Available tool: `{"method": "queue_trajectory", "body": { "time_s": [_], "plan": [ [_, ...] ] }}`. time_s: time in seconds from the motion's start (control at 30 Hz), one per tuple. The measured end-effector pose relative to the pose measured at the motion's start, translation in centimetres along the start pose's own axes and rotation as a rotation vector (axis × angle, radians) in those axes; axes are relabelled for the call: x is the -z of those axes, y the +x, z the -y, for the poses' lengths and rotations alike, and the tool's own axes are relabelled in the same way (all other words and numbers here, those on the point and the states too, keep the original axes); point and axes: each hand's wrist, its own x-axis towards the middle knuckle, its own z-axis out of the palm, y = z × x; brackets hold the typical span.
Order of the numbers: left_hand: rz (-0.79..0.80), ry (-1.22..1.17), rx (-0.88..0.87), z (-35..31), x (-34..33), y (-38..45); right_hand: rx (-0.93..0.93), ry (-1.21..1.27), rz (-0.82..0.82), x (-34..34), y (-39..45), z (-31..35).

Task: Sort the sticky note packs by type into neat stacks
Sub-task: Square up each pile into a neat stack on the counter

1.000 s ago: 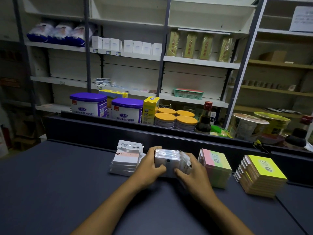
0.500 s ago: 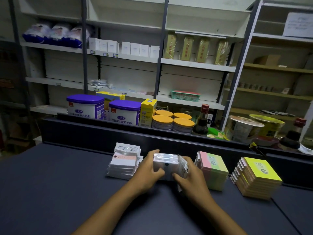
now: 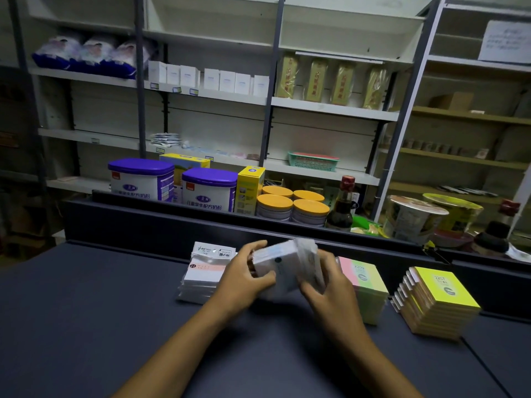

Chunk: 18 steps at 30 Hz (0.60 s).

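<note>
Both hands grip a stack of white plastic-wrapped sticky note packs (image 3: 283, 265) at the middle of the dark counter. My left hand (image 3: 244, 277) holds its left side and my right hand (image 3: 330, 282) holds its right side; the stack looks blurred and tilted. Just left lies a stack of white packs with a pink strip (image 3: 204, 275). To the right stands a pink-and-green pack stack (image 3: 366, 285), partly hidden by my right hand. Farther right is a fanned stack of yellow packs (image 3: 439, 300).
A raised dark ledge (image 3: 161, 225) borders the counter's (image 3: 86, 326) far side. Behind it stand purple-lidded tins (image 3: 142, 179), orange-lidded jars (image 3: 293, 205), a sauce bottle (image 3: 342, 205) and noodle bowls (image 3: 413, 216). Shelving fills the background.
The white stack between my hands has lifted and tilted, and it is now blurred. Both hands stay on its sides. The other stacks have not moved.
</note>
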Motion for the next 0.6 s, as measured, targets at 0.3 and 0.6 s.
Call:
{"method": "queue_trajectory", "body": {
  "time_s": [0.3,0.6],
  "plan": [
    [-0.053,-0.436,0.077,-0.1,0.0,-0.1,-0.319,0.437,0.134,-1.0,0.1,0.2],
    [-0.035,0.100,0.020,1.5,-1.1,-0.1,-0.174,0.051,0.091,-1.4,-0.8,-1.8]
  ]
}}
